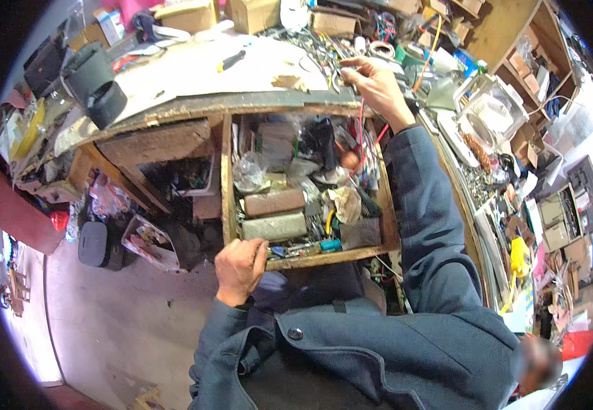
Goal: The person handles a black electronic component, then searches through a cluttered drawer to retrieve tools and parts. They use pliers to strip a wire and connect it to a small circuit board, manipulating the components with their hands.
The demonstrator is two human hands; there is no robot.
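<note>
A wooden drawer (303, 260) is pulled out from under the workbench, full of mixed items. My left hand (239, 268) is closed over its front left corner. Inside lie a brown box-shaped block (274, 203), a pale block (274, 227), a clear plastic bag (249, 171), and a teal-handled tool (330, 244) by the front edge. My right hand (375, 85) reaches past the drawer to the cluttered back right of the bench. Its fingers are bent together over cables and small tools (320, 61); what they hold, if anything, is too small to make out.
A screwdriver (231, 61) lies on the white bench top (180, 72). Dark cylinders (93, 78) stand at the left. Clear plastic containers (491, 106) and a yellow tool (519, 257) crowd the right. Beneath the bench, a white bin (151, 242) sits beside a black case (98, 244).
</note>
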